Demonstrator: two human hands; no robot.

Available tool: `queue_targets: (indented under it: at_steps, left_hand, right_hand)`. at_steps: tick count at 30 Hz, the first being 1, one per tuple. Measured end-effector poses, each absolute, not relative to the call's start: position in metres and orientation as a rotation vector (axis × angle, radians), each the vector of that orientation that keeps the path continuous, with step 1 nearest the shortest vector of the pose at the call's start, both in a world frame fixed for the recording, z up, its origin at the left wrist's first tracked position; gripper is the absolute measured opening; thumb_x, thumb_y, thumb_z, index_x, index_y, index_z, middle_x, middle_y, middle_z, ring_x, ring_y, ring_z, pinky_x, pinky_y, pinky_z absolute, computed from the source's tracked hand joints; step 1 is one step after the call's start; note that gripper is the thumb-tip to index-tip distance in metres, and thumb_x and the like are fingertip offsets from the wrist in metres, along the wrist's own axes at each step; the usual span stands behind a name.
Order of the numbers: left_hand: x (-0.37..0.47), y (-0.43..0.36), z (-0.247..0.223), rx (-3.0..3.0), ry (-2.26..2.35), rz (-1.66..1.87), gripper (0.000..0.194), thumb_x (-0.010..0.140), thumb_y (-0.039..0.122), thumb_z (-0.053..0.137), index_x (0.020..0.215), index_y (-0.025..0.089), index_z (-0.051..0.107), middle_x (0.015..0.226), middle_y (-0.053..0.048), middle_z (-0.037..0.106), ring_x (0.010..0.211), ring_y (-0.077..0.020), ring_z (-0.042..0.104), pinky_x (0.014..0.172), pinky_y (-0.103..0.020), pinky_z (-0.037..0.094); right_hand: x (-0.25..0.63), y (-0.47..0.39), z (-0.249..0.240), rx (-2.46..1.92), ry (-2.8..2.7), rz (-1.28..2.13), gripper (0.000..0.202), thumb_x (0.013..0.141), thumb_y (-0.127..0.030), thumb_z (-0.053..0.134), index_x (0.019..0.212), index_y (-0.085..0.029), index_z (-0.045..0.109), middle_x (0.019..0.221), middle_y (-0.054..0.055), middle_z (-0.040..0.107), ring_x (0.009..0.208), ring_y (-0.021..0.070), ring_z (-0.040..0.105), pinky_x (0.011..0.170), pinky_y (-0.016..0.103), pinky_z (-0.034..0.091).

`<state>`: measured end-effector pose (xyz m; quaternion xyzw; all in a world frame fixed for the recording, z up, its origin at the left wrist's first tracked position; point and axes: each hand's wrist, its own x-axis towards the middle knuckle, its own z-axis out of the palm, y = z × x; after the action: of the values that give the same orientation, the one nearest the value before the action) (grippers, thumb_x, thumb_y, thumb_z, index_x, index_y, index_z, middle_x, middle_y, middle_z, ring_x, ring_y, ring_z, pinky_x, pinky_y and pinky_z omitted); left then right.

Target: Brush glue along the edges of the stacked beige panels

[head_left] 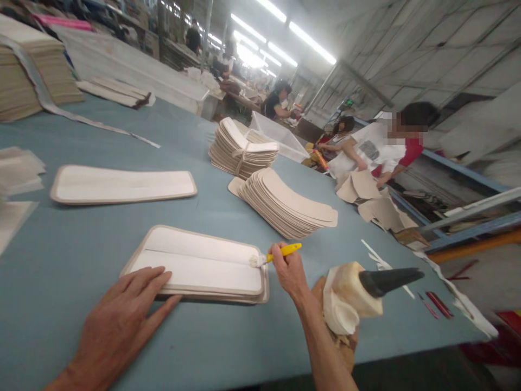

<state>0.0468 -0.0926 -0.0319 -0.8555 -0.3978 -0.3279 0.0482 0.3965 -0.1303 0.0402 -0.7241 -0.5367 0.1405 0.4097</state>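
A small stack of rounded white panels with beige borders (203,266) lies on the blue-green table in front of me. My left hand (130,304) rests on the stack's near left edge, fingers stretched out and holding nothing. In my right hand (288,266) is a paintbrush (285,251) with a yellow handle, gripped near its base. Its pale bristles touch the top panel near the right end. Beside my right forearm stands a whitish glue container (345,293) with a dark cone-shaped nozzle pointing right.
A single white panel (126,185) lies at left. Beyond the work are a fanned stack of beige pieces (288,203) and a tied bundle (244,146). Red pens (439,304) and white strips lie at right. A co-worker (378,144) handles beige pieces across the table.
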Motion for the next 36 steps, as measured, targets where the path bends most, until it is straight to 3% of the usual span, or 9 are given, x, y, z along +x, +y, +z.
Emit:
queue_targets:
  at_steps: [6, 13, 23, 29, 36]
  left_hand:
    - [0.049, -0.094, -0.025, -2.583, -1.23, -1.043, 0.045, 0.103, 0.056, 0.041, 0.119, 0.022, 0.067, 0.118, -0.01, 0.074, 0.109, -0.0314, 0.068, 0.099, -0.049, 0.053]
    - [0.048, -0.101, -0.025, -2.558, -1.273, -1.022, 0.034, 0.103, 0.043, 0.053, 0.121, 0.018, 0.066, 0.121, -0.01, 0.075, 0.113, -0.0277, 0.067, 0.099, -0.043, 0.056]
    - [0.046, -0.107, -0.021, -2.64, -1.336, -1.065, 0.025, 0.101, 0.031, 0.057, 0.121, 0.017, 0.065, 0.119, -0.01, 0.074, 0.114, -0.0254, 0.068, 0.1, -0.04, 0.059]
    - [0.05, -0.107, -0.012, -2.657, -1.324, -1.055, 0.016, 0.102, 0.027, 0.057, 0.11, 0.017, 0.066, 0.107, -0.007, 0.073, 0.098, -0.0232, 0.068, 0.09, -0.038, 0.06]
    - [0.048, -0.103, -0.013, -2.564, -1.191, -1.029, 0.031, 0.106, 0.034, 0.046, 0.117, 0.013, 0.066, 0.107, -0.01, 0.071, 0.099, -0.0243, 0.067, 0.091, -0.038, 0.056]
  right_hand:
    - [0.399, -0.139, 0.053, -1.828, -1.306, 0.312, 0.042, 0.096, -0.055, 0.052, 0.069, -0.023, 0.061, 0.057, -0.004, 0.052, 0.055, 0.0144, 0.047, 0.058, 0.027, 0.034]
    - [0.3, -0.113, 0.064, -1.548, -1.178, 0.543, 0.043, 0.098, -0.06, 0.051, 0.079, -0.022, 0.059, 0.053, -0.008, 0.042, 0.05, 0.012, 0.038, 0.051, 0.026, 0.03]
    - [0.179, -0.055, 0.039, -1.372, -1.398, 0.795, 0.038, 0.1, -0.055, 0.043, 0.078, -0.025, 0.052, 0.058, -0.006, 0.05, 0.057, 0.0148, 0.05, 0.059, 0.027, 0.04]
    - [0.197, -0.061, 0.034, -1.52, -1.546, 0.685, 0.036, 0.098, -0.052, 0.048, 0.075, -0.025, 0.055, 0.059, -0.004, 0.05, 0.056, 0.0161, 0.048, 0.06, 0.03, 0.031]
    - [0.279, -0.102, 0.041, -1.693, -1.557, 0.555, 0.038, 0.1, -0.054, 0.047, 0.078, -0.024, 0.056, 0.058, -0.006, 0.05, 0.055, 0.0142, 0.047, 0.058, 0.027, 0.031]
